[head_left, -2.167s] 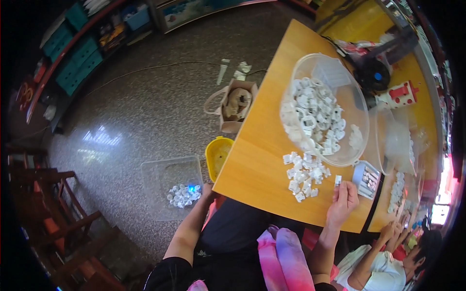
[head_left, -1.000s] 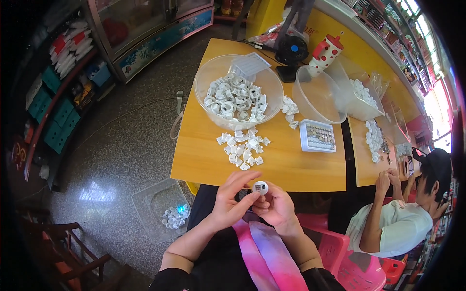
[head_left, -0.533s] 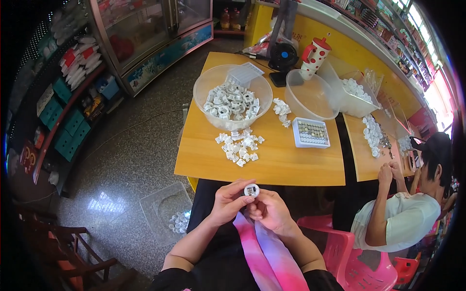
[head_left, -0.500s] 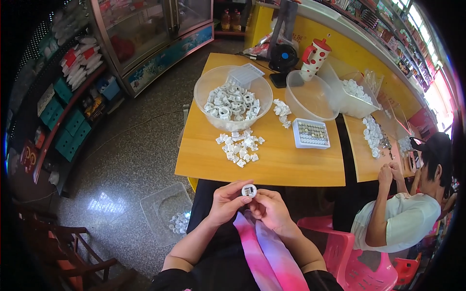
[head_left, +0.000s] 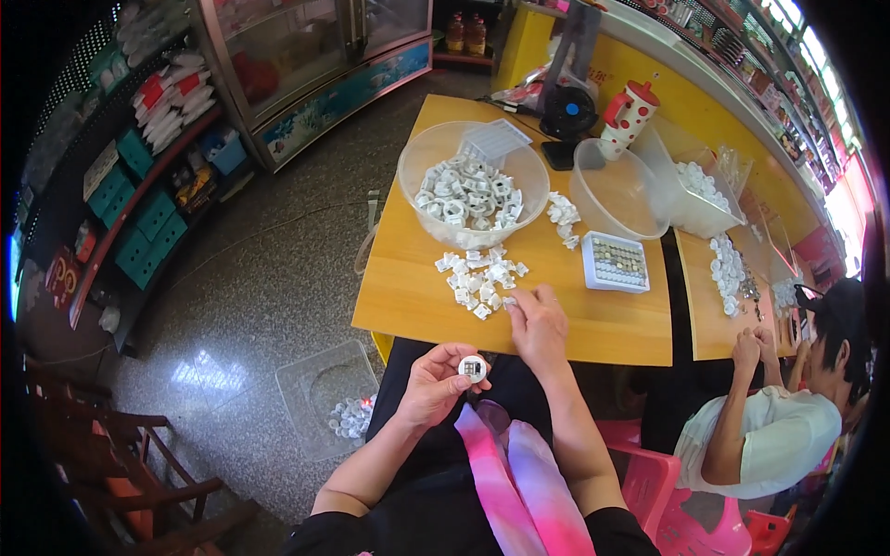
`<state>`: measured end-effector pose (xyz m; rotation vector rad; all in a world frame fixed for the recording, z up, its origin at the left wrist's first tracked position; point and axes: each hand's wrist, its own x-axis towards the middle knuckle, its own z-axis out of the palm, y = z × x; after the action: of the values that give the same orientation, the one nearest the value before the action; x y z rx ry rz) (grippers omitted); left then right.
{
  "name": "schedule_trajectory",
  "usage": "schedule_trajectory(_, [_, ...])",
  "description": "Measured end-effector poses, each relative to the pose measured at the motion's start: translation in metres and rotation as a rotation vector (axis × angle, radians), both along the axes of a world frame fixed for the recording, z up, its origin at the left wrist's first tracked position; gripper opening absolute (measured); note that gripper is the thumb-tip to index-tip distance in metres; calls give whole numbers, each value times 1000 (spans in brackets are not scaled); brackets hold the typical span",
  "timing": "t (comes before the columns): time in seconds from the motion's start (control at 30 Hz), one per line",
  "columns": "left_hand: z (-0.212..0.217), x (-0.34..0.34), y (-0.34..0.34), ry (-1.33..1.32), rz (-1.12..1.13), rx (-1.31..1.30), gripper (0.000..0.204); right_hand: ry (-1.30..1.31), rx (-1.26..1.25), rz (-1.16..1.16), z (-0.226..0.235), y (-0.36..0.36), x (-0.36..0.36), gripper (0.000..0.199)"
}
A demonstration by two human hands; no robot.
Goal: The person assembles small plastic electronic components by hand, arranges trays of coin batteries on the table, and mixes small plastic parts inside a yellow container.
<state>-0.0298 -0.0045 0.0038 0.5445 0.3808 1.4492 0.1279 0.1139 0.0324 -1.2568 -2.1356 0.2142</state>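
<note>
In my left hand is a small round white plastic part, pinched between thumb and fingers over my lap. Its upward face shows a square dark-and-metal insert. My right hand reaches over the table, thumb and forefinger closed on a small white plastic piece at the right edge of a loose pile of white plastic pieces. Behind that pile stands a big clear bowl holding many white ring-like parts. A white tray with rows of small metallic pieces lies to the right.
A second clear bowl, a phone, a small black fan and a red-dotted tumbler stand farther back. A clear bin with white parts sits on the floor at left. A co-worker sits at right.
My right hand has left the round part and moved forward and right to the loose pile. My left hand keeps the round part. The view has shifted slightly.
</note>
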Motion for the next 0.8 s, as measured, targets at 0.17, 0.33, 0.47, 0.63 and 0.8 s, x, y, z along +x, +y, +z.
schedule_trajectory(0.17, [-11, 2, 1, -222, -118, 27, 35, 141, -59, 27, -9, 7, 13, 8])
schedule_trajectory(0.33, [-9, 6, 0, -187, -128, -12, 34, 692, -522, 25, -1, -20, 26, 6])
schedule_trajectory(0.47, [-18, 9, 2, -235, -137, 26, 33, 1208, -819, 163, 20, -63, 25, 15])
schedule_trajectory(0.63, [-12, 11, 1, -193, -107, 21, 37, 990, -706, 280, 38, -93, 17, 9])
schedule_trajectory(0.8, [-10, 12, 1, -70, -63, 71, 36, 1153, -889, 214, 23, -103, 15, 10])
